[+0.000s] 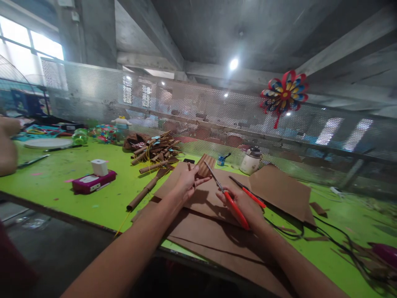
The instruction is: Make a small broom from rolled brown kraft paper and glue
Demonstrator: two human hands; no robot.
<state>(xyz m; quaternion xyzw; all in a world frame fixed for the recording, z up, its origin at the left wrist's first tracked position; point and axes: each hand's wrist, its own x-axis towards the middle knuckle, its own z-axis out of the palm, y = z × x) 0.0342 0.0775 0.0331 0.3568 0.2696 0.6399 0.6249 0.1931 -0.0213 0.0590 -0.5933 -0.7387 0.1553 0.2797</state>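
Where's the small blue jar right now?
Head view, just right of centre: the small blue jar stands on the green table, between the ridged brown piece and the white jug, near the perforated screen.

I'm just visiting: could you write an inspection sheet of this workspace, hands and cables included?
Surface: green table, marked with small scraps.
Job's things: striped brown piece, red-handled scissors, brown sheets beneath both hands.
Clutter: bundled brown rolls, purple box bearing a white cube, second scissors, jug, blue jar.
Hands: left hand holds the striped brown piece; right hand holds the red-handled scissors, blades toward it.
Cables: dark cables lie on the right.
Surroundings: perforated screen behind, flower ornament hanging, another person's arm at far left.
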